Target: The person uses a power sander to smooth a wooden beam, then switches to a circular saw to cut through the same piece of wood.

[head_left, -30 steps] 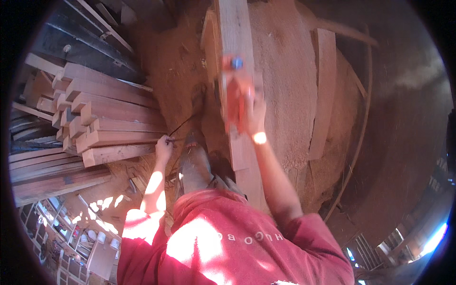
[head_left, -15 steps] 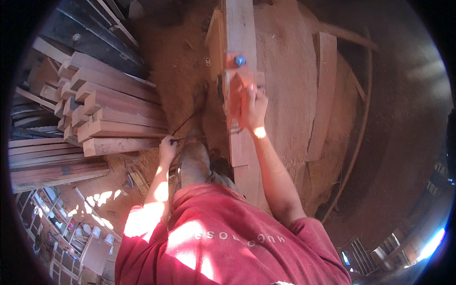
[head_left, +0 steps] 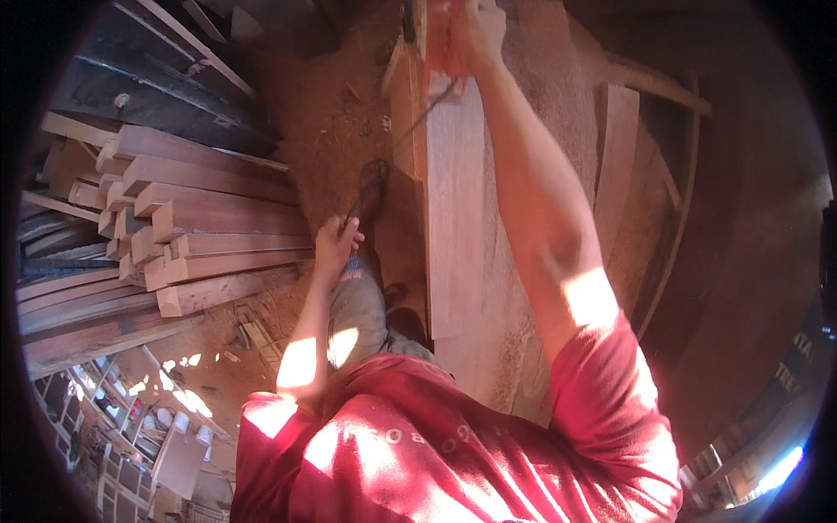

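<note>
At the top edge of the view, my right hand [head_left: 482,37] is wrapped round the handle of an orange-red electric hand planer [head_left: 442,48]. The front of the planer is cut off by the frame. It rests on a long, pale reddish board [head_left: 455,209] that runs away from me. A dark power cord [head_left: 425,113] leaves the planer's rear and trails down to the left. My left hand [head_left: 335,248] is held out over my leg, its fingers curled on the cord, which is hard to see against the dark floor.
Squared timbers [head_left: 222,218] are stacked at the left, their ends toward me. Another plank [head_left: 617,157] lies on the broad wooden surface [head_left: 549,218] to the right. Sawdust covers the floor [head_left: 323,113]. Buckets [head_left: 180,422] and racks stand at the lower left.
My right hand has pushed the planer forward along the board, and that arm is now stretched out. My left hand has risen forward and slightly right with the cord.
</note>
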{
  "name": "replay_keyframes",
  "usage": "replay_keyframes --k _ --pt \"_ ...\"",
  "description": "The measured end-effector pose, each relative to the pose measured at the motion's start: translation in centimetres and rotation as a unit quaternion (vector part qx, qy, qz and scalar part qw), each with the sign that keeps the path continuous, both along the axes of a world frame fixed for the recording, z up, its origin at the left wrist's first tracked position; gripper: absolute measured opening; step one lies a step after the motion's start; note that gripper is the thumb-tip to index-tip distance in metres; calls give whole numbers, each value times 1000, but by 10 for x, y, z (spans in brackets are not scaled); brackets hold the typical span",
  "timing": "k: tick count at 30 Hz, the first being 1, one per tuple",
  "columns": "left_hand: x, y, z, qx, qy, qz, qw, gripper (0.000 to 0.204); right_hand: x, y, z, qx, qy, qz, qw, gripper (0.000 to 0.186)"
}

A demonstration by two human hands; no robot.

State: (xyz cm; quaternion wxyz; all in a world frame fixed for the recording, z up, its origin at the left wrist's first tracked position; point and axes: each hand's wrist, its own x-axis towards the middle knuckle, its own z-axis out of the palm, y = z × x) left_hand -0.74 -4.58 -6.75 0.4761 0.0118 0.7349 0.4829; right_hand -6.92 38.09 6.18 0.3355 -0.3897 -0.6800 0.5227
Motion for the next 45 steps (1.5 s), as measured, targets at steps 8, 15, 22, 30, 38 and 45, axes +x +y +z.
replay_keyframes --k 8,15,22,30,38,45 --pt "-7 -63 -7 -63 98 -63 991 20 133 -97 -13 56 -81 26 995 50" --pt "35 -115 15 -189 175 -284 924 18 360 -341 50 -264 -123 -34 956 59" --pt "34 -108 3 -123 159 -155 967 10 296 -260 8 -194 -119 -34 973 50" --pt "7 -30 22 -46 -13 -36 998 15 84 -31 -8 -11 -93 -57 994 50" --pt "-2 25 41 30 -70 40 996 19 5 57 17 -64 -80 -15 995 54" --pt "1 -92 18 -145 -22 -14 989 14 226 -153 -3 -85 -168 32 982 57"
